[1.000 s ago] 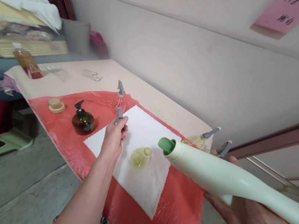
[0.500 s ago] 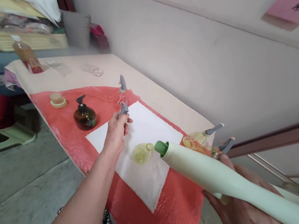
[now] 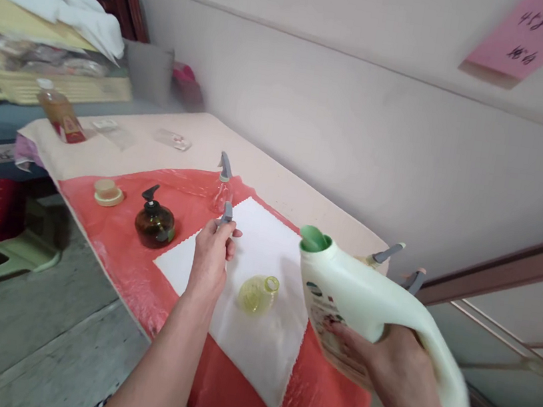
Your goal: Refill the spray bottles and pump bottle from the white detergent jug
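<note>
My left hand (image 3: pixel 211 256) is closed around a grey pump head (image 3: pixel 226 212), held over the white cloth (image 3: pixel 261 276) on the red cover (image 3: pixel 109 241). A small round yellow-green bottle (image 3: pixel 257 292) with an open mouth stands on the cloth just right of that hand. My right hand (image 3: pixel 375 359) grips a large pale green jug (image 3: pixel 373 305) by its handle. The jug is tilted, its open green spout (image 3: pixel 316 239) pointing up and left, above the cloth's right edge.
A brown pump bottle (image 3: pixel 154 221) and a beige lid (image 3: pixel 108 192) sit on the red cover at left. A clear spray bottle (image 3: pixel 222 183) stands behind the cloth; two more grey-topped bottles (image 3: pixel 388 255) are partly hidden behind the jug. The wall runs close behind the table (image 3: pixel 157 150).
The right hand turned the jug from nearly lying level to more upright and drew it nearer the cloth. The left hand with the pump head barely moved.
</note>
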Demonstrator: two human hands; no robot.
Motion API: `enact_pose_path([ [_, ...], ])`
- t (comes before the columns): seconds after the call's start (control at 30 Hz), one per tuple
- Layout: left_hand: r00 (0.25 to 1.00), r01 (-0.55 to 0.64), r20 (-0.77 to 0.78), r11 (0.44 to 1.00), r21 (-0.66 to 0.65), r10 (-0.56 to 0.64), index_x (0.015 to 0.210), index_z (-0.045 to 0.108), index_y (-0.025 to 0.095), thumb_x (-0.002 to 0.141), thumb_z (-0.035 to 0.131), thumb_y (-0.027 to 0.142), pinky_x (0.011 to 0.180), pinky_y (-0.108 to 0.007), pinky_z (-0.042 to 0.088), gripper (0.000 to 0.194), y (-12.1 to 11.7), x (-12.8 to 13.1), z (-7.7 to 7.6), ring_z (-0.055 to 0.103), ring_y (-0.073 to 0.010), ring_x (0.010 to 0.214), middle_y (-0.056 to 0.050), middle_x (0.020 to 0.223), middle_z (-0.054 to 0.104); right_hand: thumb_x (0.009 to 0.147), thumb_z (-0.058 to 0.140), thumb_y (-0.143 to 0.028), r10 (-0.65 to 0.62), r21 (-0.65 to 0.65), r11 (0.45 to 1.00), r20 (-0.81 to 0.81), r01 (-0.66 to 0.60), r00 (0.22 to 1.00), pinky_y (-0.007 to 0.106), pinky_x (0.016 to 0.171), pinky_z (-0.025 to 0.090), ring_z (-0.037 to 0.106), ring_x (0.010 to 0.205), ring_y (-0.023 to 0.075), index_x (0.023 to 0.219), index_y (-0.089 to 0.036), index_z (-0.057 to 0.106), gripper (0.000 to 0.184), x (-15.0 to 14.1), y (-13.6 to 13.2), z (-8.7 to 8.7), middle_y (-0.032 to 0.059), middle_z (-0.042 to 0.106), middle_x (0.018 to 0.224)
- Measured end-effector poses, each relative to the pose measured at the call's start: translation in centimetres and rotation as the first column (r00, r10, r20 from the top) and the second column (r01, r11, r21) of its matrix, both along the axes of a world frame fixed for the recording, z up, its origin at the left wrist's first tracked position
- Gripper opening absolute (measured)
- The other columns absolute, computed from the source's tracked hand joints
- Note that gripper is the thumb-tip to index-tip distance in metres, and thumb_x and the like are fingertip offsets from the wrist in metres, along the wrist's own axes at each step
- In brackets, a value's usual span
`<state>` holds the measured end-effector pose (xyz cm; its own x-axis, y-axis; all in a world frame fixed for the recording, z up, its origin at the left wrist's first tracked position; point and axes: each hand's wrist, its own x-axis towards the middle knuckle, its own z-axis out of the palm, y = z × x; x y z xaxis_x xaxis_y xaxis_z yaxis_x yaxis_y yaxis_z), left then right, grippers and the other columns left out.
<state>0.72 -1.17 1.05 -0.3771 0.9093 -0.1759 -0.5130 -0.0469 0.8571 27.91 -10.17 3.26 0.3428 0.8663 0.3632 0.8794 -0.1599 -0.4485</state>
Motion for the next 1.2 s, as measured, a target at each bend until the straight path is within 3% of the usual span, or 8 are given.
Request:
enact_pose_path([
  [0.07,1.000,-0.002,0.003,1.000,0.005,0.002,0.073,0.052,0.018,0.072,0.067,0.031,0.041,-0.021,0.025,0.020,0.0,0.0,0.0,0.040,-0.0033,0.043,-0.001,0.073,0.064,0.048,0.077,-0.066,-0.111,-0.120,0.988,-0.118,0.097,0.987,0.052,0.068,0.051,0.066,0.083,0.0419,0.098,-0.016,0.065,0.071,-1.0,1.8,-0.6,0.0192,0.071,0.086],
  [0.13,1.000,-0.005,0.002,1.000,0.008,0.005,0.073,0.052,0.018,0.072,0.067,0.031,0.042,-0.021,0.025,0.020,0.1,0.0,0.0,0.039,-0.0033,0.043,-0.001,0.073,0.064,0.049,0.078,-0.062,-0.136,-0.113,0.988,-0.289,0.107,0.948,0.051,0.072,0.051,0.066,0.085,0.0394,0.098,-0.015,0.064,0.069,-2.1,3.8,-1.0,0.0184,0.072,0.091],
  [0.27,1.000,-0.009,0.002,1.000,0.004,0.009,0.076,0.054,0.017,0.073,0.066,0.031,0.041,-0.021,0.025,0.018,0.2,-0.2,0.0,0.039,-0.0033,0.043,-0.001,0.074,0.065,0.053,0.078,-0.057,-0.035,0.029,0.998,-0.491,0.056,0.870,0.050,0.079,0.051,0.066,0.091,0.0360,0.100,-0.013,0.063,0.066,-4.3,7.7,-2.0,0.0175,0.072,0.098],
  [0.53,1.000,0.027,-0.009,1.000,-0.014,-0.027,0.073,0.053,0.017,0.073,0.066,0.032,0.042,-0.021,0.025,0.019,0.2,0.0,-0.3,0.038,-0.0030,0.043,0.000,0.074,0.064,0.063,0.072,-0.052,0.158,0.206,0.978,-0.629,-0.033,0.761,0.044,0.088,0.052,0.066,0.098,0.0304,0.119,-0.008,0.057,0.073,-7.9,13.6,-6.4,0.0201,0.069,0.111],
  [0.63,0.999,0.034,0.025,0.999,0.003,-0.034,0.074,0.054,0.017,0.072,0.068,0.032,0.042,-0.021,0.024,0.020,0.1,0.1,-0.2,0.038,-0.0033,0.043,0.000,0.074,0.064,0.073,0.064,-0.055,0.142,0.170,0.984,-0.617,-0.045,0.774,0.048,0.097,0.047,0.062,0.109,0.0327,0.127,-0.008,0.052,0.072,-7.9,12.5,-7.7,0.0223,0.065,0.119],
  [0.77,0.975,0.049,0.212,0.992,0.120,-0.073,0.079,0.055,0.018,0.073,0.070,0.034,0.044,-0.021,0.023,0.023,-0.1,0.2,0.5,0.036,-0.0032,0.045,0.000,0.077,0.062,0.084,0.053,-0.057,0.188,0.132,0.982,-0.589,-0.136,0.786,0.051,0.112,0.034,0.042,0.136,0.0316,0.140,-0.017,0.042,0.069,-7.2,6.4,-10.0,0.0168,0.048,0.145],
  [0.93,0.908,0.041,0.388,0.955,0.294,-0.158,0.090,0.055,0.022,0.080,0.067,0.038,0.054,-0.022,0.035,0.022,-0.6,1.0,1.3,0.045,-0.0073,0.057,-0.001,0.086,0.061,0.080,0.066,-0.048,0.396,0.074,0.889,-0.618,-0.452,0.679,0.056,0.114,0.033,0.034,0.143,0.0324,0.151,-0.024,0.025,0.085,-7.4,-0.1,-14.2,0.0140,0.032,0.158],
  [1.2,0.903,0.025,0.395,0.938,0.345,-0.169,0.095,0.053,0.027,0.085,0.062,0.047,0.067,-0.026,0.042,0.024,-0.7,2.2,1.2,0.052,-0.0117,0.069,-0.003,0.094,0.061,0.066,0.078,-0.034,0.390,0.084,0.894,-0.627,-0.439,0.674,0.059,0.114,0.031,0.040,0.139,0.0350,0.145,-0.028,0.031,0.092,-10.0,1.9,-15.6,0.0102,0.045,0.149],
])
